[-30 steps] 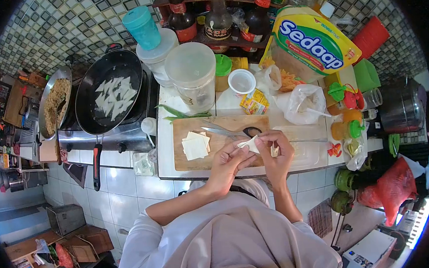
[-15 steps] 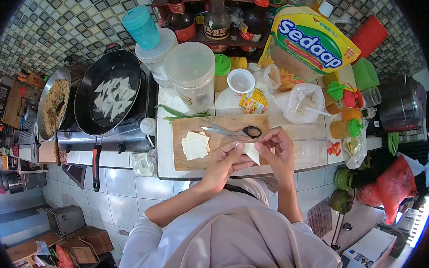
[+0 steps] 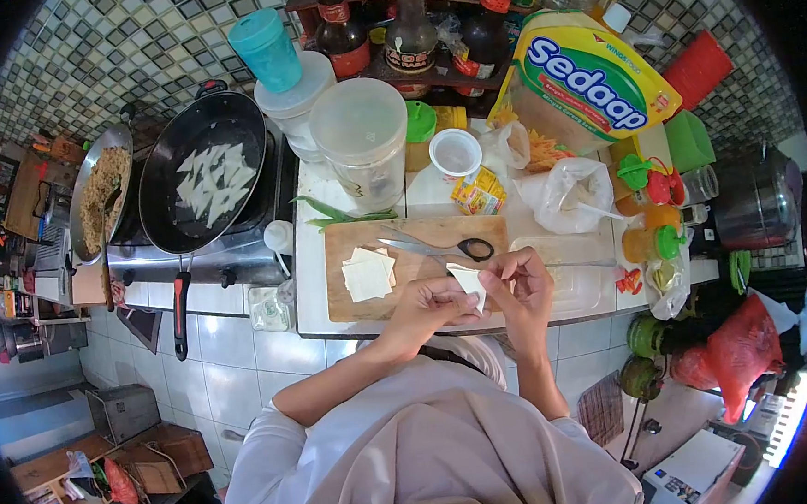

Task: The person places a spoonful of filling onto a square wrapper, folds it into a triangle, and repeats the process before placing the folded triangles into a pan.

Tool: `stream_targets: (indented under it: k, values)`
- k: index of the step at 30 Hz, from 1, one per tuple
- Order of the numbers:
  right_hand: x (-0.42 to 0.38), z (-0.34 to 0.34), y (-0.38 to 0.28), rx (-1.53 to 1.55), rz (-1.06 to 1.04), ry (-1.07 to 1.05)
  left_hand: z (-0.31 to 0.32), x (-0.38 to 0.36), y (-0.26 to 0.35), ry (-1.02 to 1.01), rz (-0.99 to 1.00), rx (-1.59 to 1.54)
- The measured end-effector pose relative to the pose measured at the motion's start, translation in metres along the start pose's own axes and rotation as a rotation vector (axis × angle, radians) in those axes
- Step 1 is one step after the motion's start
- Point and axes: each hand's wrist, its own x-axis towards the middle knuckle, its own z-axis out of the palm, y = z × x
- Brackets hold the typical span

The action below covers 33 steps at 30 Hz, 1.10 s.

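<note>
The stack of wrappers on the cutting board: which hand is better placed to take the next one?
Probably the left hand. The stack of wrappers lies on its side of the cutting board, while the right hand is farther away; both pinch the folded wrapper.

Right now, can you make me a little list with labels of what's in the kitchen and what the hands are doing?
left hand: pinching the wrapper from its left side
right hand: fingers on the same wrapper's right side
wrapper: pale, folded, held above the board's front edge
board: wooden, with a stack of wrappers at its left
scissors: lying on the board, black handles to the right
pan: black, on the stove, pale pieces inside
wok: left of the pan, holds a brown filling
</note>
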Motion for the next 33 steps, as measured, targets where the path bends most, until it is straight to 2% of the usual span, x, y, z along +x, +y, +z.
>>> stream_targets:
  k: [5,10,13,16,18,21,25,33]
  values:
    - [-0.001,-0.001,0.005,0.007,-0.009,0.008,0.003,-0.001,-0.001,-0.002,-0.023,-0.029]
    - [0.0,-0.002,0.008,-0.135,-0.138,0.016,0.006,-0.001,0.002,-0.005,-0.044,-0.028]
    - [-0.001,-0.001,-0.001,-0.114,-0.056,0.019,0.006,-0.001,0.0,-0.041,-0.047,-0.004]
    - [-0.002,-0.004,0.006,-0.112,-0.05,0.018,0.007,0.0,-0.001,-0.041,-0.026,-0.018]
    - [-0.001,-0.004,0.003,-0.116,-0.06,0.004,0.011,0.002,-0.001,0.085,0.077,-0.042]
    - [-0.001,-0.002,0.0,-0.129,-0.09,-0.012,-0.005,0.003,-0.005,0.058,0.139,0.026]
    - [-0.002,-0.003,0.002,-0.137,-0.075,-0.048,-0.004,0.001,0.0,0.074,0.163,0.084]
    - [-0.001,-0.005,0.002,-0.107,-0.092,-0.082,-0.011,-0.005,0.02,0.121,0.188,-0.015]
